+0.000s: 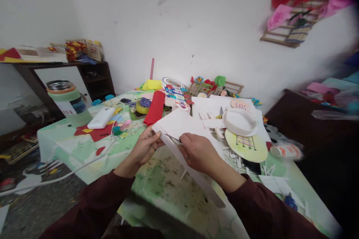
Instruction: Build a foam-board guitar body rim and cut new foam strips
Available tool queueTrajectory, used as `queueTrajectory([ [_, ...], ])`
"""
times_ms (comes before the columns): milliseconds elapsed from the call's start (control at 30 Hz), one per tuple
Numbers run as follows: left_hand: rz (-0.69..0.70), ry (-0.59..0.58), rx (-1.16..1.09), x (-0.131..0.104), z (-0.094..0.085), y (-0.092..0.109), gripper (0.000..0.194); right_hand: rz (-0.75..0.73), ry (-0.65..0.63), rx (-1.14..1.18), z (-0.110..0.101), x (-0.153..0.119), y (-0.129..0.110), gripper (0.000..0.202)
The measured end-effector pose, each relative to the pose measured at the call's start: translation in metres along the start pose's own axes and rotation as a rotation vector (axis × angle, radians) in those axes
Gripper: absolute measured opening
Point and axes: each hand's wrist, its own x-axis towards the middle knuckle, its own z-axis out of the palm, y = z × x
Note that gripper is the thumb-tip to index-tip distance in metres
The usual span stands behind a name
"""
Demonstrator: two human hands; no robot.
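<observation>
My left hand (pixel 146 145) pinches the left corner of a white sheet (pixel 179 121), thumb on top. My right hand (pixel 198 153) is closed around scissors (pixel 171 136), whose thin blades lie at the sheet's near edge, pointing toward my left hand; the handles are hidden in the fingers. A long white strip (pixel 196 179) slants down to the right from my left hand, passing below my right hand. To the right, a white ring-shaped piece (pixel 241 121) rests by a round yellow-green piece (pixel 246 145) with drawn lines.
A patterned cloth (pixel 98 157) covers the table. At the left stand a bottle (pixel 68 106) and a white power bank (pixel 101 118) with a cable. Red paper (pixel 155 107) lies behind my hands. Paper scraps and a paper cup (pixel 285 152) are at the right.
</observation>
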Motion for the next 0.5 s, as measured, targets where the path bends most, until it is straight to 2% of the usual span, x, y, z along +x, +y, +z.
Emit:
queueTrajectory([
  [100, -0.093, -0.042, -0.035, 0.005, 0.0, -0.012, 0.032, 0.054, -0.073, -0.053, 0.002, -0.001, 0.002, 0.012],
  [267, -0.131, -0.029, -0.048, 0.005, -0.001, -0.027, 0.034, 0.122, -0.188, -0.083, 0.007, -0.004, 0.003, 0.013],
  [500, -0.101, 0.012, 0.029, 0.0, -0.008, -0.036, 0.031, 0.213, -0.179, -0.068, 0.013, -0.006, -0.005, 0.012],
])
